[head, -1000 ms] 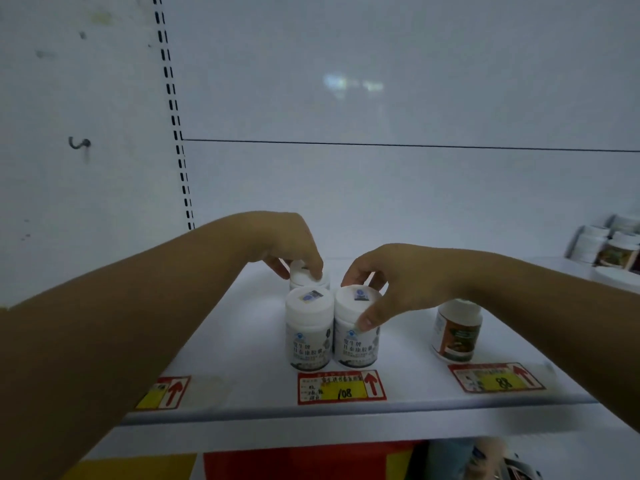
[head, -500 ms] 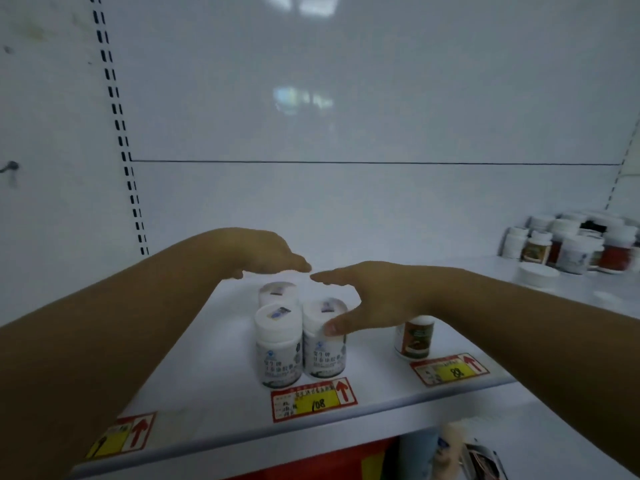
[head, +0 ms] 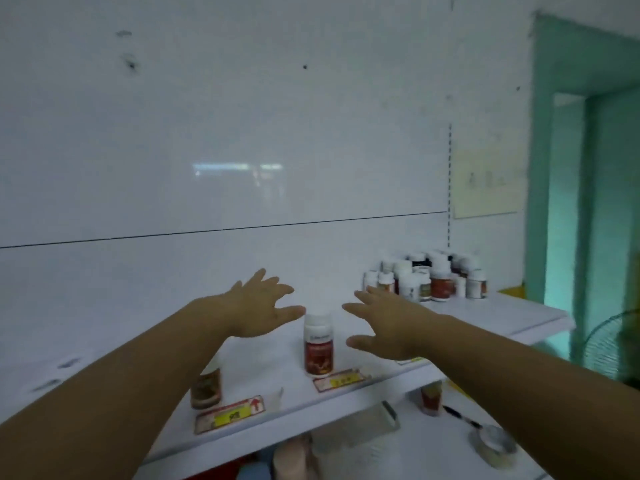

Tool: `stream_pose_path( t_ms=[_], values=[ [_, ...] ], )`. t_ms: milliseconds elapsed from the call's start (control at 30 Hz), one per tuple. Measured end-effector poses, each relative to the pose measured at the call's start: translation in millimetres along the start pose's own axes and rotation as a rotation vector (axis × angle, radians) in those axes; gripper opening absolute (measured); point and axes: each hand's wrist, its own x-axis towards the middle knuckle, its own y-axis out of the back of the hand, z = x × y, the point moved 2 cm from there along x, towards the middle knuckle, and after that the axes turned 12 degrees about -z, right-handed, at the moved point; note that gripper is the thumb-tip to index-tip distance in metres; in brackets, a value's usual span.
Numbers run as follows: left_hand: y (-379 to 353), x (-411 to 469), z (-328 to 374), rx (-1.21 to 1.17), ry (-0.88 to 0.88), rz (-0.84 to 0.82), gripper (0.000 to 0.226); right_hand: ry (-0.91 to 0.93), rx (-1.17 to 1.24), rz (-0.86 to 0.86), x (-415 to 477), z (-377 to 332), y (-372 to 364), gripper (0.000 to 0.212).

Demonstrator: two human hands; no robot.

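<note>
Moved right along the shelf (head: 502,311) since a second ago: out of view now the three white bottles gripped by their caps then, and in their place a red-label bottle (head: 318,344), upright near the front edge, just behind a price tag (head: 341,379). Both hands let go and lifted. Left hand (head: 256,306) wide, fingers straight and fanned, thumb tip just beside the bottle's white cap, contact too close to call. Right hand (head: 388,327) likewise wide and holding nothing, thumb out low on the bottle's other side, clearly apart from it. Stretched forward over the shelf, so flanking the bottle rather than gripping it. Half hidden under the left forearm, a second bottle (head: 207,386) with a dark label, behind another price tag (head: 230,414). Farther right, at the back corner, a crowd of bottles (head: 426,280), well apart from both hands. Read as: grouping of the white bottles finished or left, and the next lot of stock being sought. Likely target either the lone red-label bottle, already bracketed, or the crowd beyond, given the fingers pointing that way; impossible to tell which from this. Nothing carried, so no bottle fetched or placed yet in this step. Blurred by motion, so labels unreadable.
</note>
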Motion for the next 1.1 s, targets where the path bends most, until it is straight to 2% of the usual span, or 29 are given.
stream_pose_path(
  t_ms=[133, 267, 400, 600, 733, 767, 833, 867, 967, 1100],
  values=[
    [-4.6, 38.3, 93.7, 0.033, -0.073, -0.145, 0.076, -0.077, 0.09, -0.037, -45.4, 77.5, -20.8, 0.07],
    [4.2, 79.7, 164.2, -0.051, -0.206, -0.059, 0.069, -0.121, 0.123, -0.06, -68.2, 139.6, -38.0, 0.069],
    [5.5, 129.7, 208.3, -0.062, -0.264, -0.035, 0.066, -0.158, 0.159, -0.057, -65.2, 193.6, -50.8, 0.068],
    [10.3, 214.6, 237.0, -0.078, -0.322, -0.08, 0.047, -0.188, 0.154, -0.097, -22.4, 254.9, -66.4, 0.067],
    [19.8, 290.2, 249.2, -0.099, -0.331, -0.08, 0.017, -0.199, 0.104, -0.16, 5.1, 303.1, -67.1, 0.067],
    [23.1, 307.3, 253.8, -0.094, -0.324, -0.039, 0.021, -0.212, 0.105, -0.134, 13.8, 319.2, -66.0, 0.066],
    [28.0, 339.6, 261.4, -0.123, -0.297, 0.053, 0.051, -0.25, 0.159, -0.041, 29.9, 349.9, -66.9, 0.065],
    [28.2, 353.3, 264.4, -0.123, -0.288, 0.078, 0.056, -0.274, 0.194, -0.018, 35.6, 361.5, -70.9, 0.065],
    [25.4, 387.0, 268.0, -0.044, -0.242, 0.099, 0.046, -0.292, 0.218, -0.013, 54.1, 390.2, -89.7, 0.068],
    [21.3, 406.0, 258.1, 0.077, -0.119, 0.003, 0.035, -0.298, 0.252, 0.051, 82.8, 422.0, -86.9, 0.067]
  ],
)
